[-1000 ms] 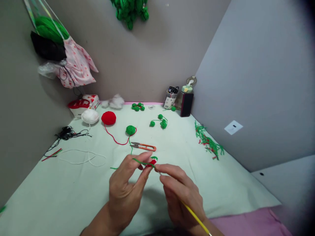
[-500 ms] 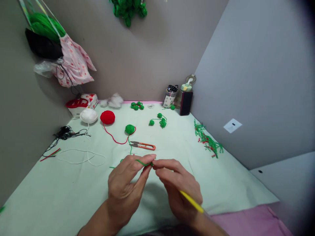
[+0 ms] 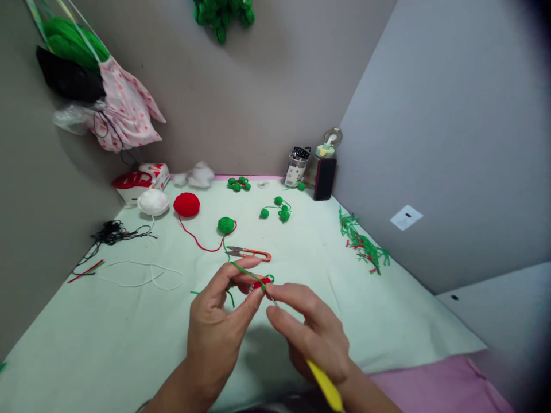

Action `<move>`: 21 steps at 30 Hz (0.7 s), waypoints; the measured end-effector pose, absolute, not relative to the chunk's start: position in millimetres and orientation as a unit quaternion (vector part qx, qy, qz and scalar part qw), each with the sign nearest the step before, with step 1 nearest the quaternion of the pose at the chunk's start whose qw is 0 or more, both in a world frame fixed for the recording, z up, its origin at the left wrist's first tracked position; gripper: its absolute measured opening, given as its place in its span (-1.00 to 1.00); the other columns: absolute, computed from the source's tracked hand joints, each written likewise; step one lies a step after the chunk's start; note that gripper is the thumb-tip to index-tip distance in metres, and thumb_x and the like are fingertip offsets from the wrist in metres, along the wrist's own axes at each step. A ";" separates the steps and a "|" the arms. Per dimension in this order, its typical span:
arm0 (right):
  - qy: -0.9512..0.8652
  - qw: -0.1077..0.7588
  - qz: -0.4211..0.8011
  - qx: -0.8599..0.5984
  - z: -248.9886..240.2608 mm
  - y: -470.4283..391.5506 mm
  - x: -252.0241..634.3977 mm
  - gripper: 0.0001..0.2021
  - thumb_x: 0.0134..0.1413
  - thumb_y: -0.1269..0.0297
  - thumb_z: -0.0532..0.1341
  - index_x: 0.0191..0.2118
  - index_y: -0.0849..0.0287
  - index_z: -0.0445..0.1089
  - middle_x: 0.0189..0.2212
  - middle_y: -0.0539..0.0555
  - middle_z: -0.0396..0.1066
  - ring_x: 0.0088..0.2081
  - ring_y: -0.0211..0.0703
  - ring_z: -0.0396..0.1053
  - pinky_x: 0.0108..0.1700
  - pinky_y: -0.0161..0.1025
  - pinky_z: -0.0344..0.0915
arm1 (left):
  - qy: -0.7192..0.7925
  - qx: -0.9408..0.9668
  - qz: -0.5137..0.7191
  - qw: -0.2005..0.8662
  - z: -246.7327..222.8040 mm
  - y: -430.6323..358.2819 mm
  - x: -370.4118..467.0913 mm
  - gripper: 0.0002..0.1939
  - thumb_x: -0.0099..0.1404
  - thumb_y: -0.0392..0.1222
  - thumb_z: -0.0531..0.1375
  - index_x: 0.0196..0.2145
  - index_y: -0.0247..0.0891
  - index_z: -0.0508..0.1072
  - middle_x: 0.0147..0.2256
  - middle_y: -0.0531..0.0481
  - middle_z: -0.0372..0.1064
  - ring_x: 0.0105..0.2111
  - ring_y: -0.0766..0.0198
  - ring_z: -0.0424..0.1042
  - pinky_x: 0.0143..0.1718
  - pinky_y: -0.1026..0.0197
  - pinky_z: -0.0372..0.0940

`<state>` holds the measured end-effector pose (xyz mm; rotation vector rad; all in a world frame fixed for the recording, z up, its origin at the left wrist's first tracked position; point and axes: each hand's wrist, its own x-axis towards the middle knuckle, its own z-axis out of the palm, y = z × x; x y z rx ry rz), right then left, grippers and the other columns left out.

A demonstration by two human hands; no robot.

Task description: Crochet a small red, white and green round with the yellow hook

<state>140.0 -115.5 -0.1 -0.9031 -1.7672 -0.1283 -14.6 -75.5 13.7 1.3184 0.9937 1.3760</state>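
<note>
My left hand [image 3: 224, 327] pinches a small red and green crochet piece [image 3: 262, 282] between thumb and fingers. Green yarn [image 3: 247, 271] runs over its raised index finger and back to the green yarn ball [image 3: 226, 225]. My right hand [image 3: 314, 330] is closed around a crochet hook [image 3: 323, 384] with a yellow handle; its thin metal shaft reaches the piece, though the tip is hidden at the stitches. Just beyond the left fingers lie orange thread snips [image 3: 253, 253]. A loose green yarn end hangs below the left fingers.
A red yarn ball [image 3: 186, 205] and a white yarn ball [image 3: 154, 202] sit at back left, near tangled black cord [image 3: 114, 232]. Small green crocheted pieces [image 3: 283, 213] lie mid-table. Yarn scraps [image 3: 364, 244] line the right edge. A phone [image 3: 325, 179] leans beside a pen cup [image 3: 297, 167].
My left index finger has lifted, opening a gap that shows the red part of the piece. The hook's handle has swung downward, and my right fingers have spread slightly. The view has shifted a little.
</note>
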 end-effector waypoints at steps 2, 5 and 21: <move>-0.756 0.510 -0.120 -0.392 -0.1 -117.5 139.0 -0.66 0.29 0.51 0.27 0.05 -0.04 0.56 -0.06 0.13 0.67 -0.14 -0.05 0.66 -0.12 -0.12 0.66 | 0.412 0.522 0.553 0.502 16.6 -75.8 -14.2 -0.69 0.21 -0.33 0.40 -0.11 -0.02 0.69 -0.37 0.14 0.55 -0.32 0.31 0.48 -0.14 0.33 0.39; -0.776 0.471 -0.182 -0.379 0.0 -118.8 139.9 -0.70 0.27 0.54 0.27 -0.02 0.00 0.58 -0.05 0.14 0.67 -0.13 -0.06 0.64 -0.10 -0.10 0.64 | 0.403 0.501 0.526 0.557 22.2 -76.5 -14.4 -0.69 0.21 -0.29 0.40 -0.09 -0.05 0.69 -0.44 0.14 0.50 -0.37 0.31 0.45 -0.22 0.32 0.38; -0.811 0.446 -0.183 -0.330 9.7 -122.0 155.7 -0.70 0.26 0.54 0.32 0.00 0.03 0.60 -0.22 0.02 0.60 -0.17 -0.18 0.57 -0.06 -0.27 0.62 | 0.316 0.413 0.367 0.771 22.3 -69.3 -25.4 -0.42 0.09 -0.13 0.54 0.10 -0.01 0.65 -0.41 0.12 0.37 -0.52 0.43 0.16 -0.51 0.36 0.13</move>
